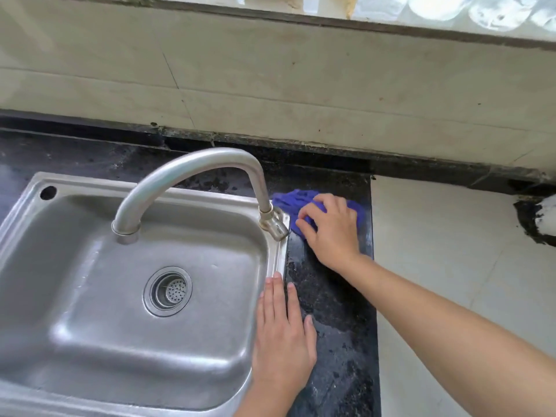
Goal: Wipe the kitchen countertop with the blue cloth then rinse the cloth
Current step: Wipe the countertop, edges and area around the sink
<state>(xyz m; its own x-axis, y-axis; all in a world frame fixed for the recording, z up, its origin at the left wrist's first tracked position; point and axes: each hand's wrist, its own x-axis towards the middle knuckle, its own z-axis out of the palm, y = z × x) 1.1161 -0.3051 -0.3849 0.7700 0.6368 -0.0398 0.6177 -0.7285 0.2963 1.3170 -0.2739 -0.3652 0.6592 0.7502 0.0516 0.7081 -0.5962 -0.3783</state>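
Blue cloth (290, 200): lay bunched on the dark countertop under the right hand, with a ruffled edge showing beyond the fingertips.
Right hand (329, 228): clamped on the cloth with bent fingers and the palm over it, judged to drive pressure into the stone for scrubbing.
Left hand (282, 335): lay flat with straight fingers, grasping nothing, nearer the body than the grip and across the sink rim and countertop. It was judged a brace for the reach.
Countertop (331, 296): 1 black speckled strip ran from the grip back toward the person. Wiping looked under way, rinsing not begun.
Faucet (192, 167): its base stood just beside the grip on the sink side. The spout arched away over the basin, and no water showed.
Sink (18, 227): lay well to the faucet side of the grip, handy for the rinse.
Hidden: most of the cloth sat under the palm, so its fold and extent were unclear.
Hard to tell: the thumb possibly tucked into the cloth.
Cut off: 1 white object (548, 216) at the frame edge, far from the grip on the side away from the sink, unidentifiable.
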